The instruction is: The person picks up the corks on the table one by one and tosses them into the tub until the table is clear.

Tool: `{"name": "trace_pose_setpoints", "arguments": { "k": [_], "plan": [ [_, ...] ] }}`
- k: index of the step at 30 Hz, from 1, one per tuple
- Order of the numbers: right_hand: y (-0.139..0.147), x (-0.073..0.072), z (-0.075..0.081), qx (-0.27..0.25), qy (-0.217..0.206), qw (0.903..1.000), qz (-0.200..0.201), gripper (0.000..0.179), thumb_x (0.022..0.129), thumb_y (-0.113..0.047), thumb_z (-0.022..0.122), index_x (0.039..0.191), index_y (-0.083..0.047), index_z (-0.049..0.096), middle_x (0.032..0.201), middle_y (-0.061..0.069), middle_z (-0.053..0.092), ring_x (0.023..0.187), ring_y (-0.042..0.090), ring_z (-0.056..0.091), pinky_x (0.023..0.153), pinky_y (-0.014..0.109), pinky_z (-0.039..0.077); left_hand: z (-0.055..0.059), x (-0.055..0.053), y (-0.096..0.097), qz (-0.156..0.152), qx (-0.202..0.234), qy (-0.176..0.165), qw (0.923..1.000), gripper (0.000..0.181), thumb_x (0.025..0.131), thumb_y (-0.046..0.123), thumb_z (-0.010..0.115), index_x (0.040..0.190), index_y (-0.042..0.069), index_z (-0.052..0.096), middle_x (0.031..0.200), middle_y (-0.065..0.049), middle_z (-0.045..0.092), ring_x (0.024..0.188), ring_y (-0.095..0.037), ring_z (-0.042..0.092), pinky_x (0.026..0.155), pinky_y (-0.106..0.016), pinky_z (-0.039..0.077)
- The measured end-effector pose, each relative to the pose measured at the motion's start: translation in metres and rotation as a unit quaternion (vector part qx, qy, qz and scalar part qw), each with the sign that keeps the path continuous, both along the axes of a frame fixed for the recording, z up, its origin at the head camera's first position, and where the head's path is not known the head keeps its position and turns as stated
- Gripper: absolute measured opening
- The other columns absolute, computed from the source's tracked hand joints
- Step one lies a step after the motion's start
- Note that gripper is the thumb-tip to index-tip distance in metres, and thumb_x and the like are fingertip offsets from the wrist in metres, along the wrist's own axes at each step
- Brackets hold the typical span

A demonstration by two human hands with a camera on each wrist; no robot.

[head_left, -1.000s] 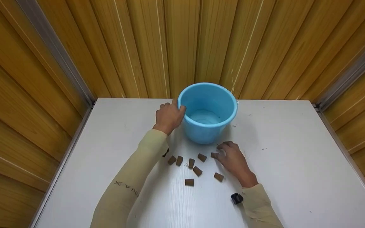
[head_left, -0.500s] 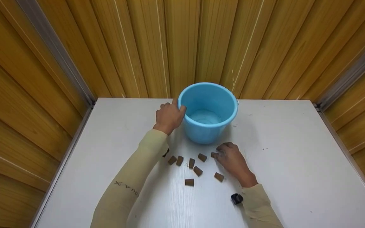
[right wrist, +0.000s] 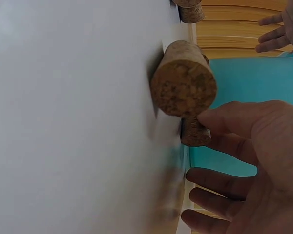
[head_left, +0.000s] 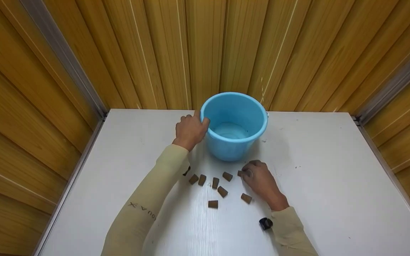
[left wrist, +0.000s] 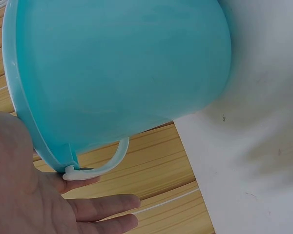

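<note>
A light-blue bucket (head_left: 226, 147) stands upright near the table's back edge. My left hand (head_left: 189, 131) holds its rim from the left, thumb over the edge; in the left wrist view, the other fingers (left wrist: 105, 207) extend outside, close to the white handle (left wrist: 105, 167). To the front right of the bucket, my right hand (head_left: 261, 179) pinches a small brown cork stopper (right wrist: 195, 132) between thumb and index finger, low at the tabletop. The remaining right fingers (right wrist: 215, 180) are spread apart. Nearer the right wrist camera, another cork stopper (right wrist: 183, 80) lies on its side.
Several more cork stoppers (head_left: 213, 204) lie scattered on the white table (head_left: 333, 185) before the bucket. A black device (head_left: 266, 223) sits at the right cuff. Wood-pattern panels (head_left: 205, 46) rise behind the table and along both sides.
The thumb and fingers of my right hand have drawn in around the cork stopper, covering more of it. My left hand and the bucket keep their places.
</note>
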State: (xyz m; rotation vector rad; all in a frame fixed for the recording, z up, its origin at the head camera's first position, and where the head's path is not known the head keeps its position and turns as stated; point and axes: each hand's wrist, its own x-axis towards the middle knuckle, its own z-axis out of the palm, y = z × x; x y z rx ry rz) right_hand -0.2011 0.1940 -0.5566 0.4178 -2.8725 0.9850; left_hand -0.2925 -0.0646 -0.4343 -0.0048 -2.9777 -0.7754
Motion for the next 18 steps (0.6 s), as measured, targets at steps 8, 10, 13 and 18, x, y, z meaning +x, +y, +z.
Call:
{"name": "trace_pose_setpoints", "arguments": {
  "k": [8, 10, 13, 18],
  "plan": [
    [0.0012, -0.0009, -0.0012, 0.005, -0.004, 1.0, -0.002, 0.007, 0.096, -0.01, 0.076, 0.099, -0.004, 0.078, 0.117, 0.018, 0.067, 0.12, 0.04, 0.058, 0.099, 0.054, 0.051, 0.0003, -0.0005, 0.0007, 0.003, 0.003, -0.006, 1.0, 0.057, 0.106, 0.041, 0.039, 0.146, 0.005, 0.058, 0.119, -0.017, 0.071, 0.109, -0.033, 0.061, 0.095, -0.054, 0.053],
    [0.0017, -0.0019, -0.0014, 0.003, -0.005, 1.0, -0.001, 0.006, 0.096, -0.01, 0.076, 0.099, -0.004, 0.078, 0.117, 0.018, 0.067, 0.12, 0.039, 0.058, 0.1, 0.054, 0.051, 0.0005, -0.0005, 0.0007, 0.004, 0.002, -0.007, 1.0, 0.057, 0.106, 0.042, 0.039, 0.146, 0.005, 0.057, 0.12, -0.017, 0.071, 0.109, -0.033, 0.062, 0.095, -0.054, 0.053],
    [0.0026, -0.0029, -0.0016, 0.002, -0.004, 1.0, -0.002, 0.006, 0.096, -0.009, 0.076, 0.099, -0.004, 0.078, 0.116, 0.017, 0.067, 0.121, 0.039, 0.058, 0.101, 0.054, 0.051, 0.0007, -0.0003, 0.0006, 0.004, 0.001, -0.009, 0.9999, 0.057, 0.106, 0.042, 0.038, 0.146, 0.005, 0.057, 0.121, -0.017, 0.07, 0.11, -0.033, 0.061, 0.096, -0.054, 0.053],
    [0.0038, -0.0037, -0.0015, 0.004, -0.004, 1.0, -0.008, 0.005, 0.096, -0.008, 0.076, 0.099, -0.005, 0.079, 0.114, 0.017, 0.068, 0.119, 0.039, 0.059, 0.1, 0.054, 0.052, 0.0004, -0.0005, 0.0008, 0.006, 0.001, -0.016, 0.9999, 0.059, 0.106, 0.042, 0.038, 0.148, 0.006, 0.056, 0.123, -0.017, 0.07, 0.112, -0.033, 0.06, 0.098, -0.054, 0.052]
  ]
}}
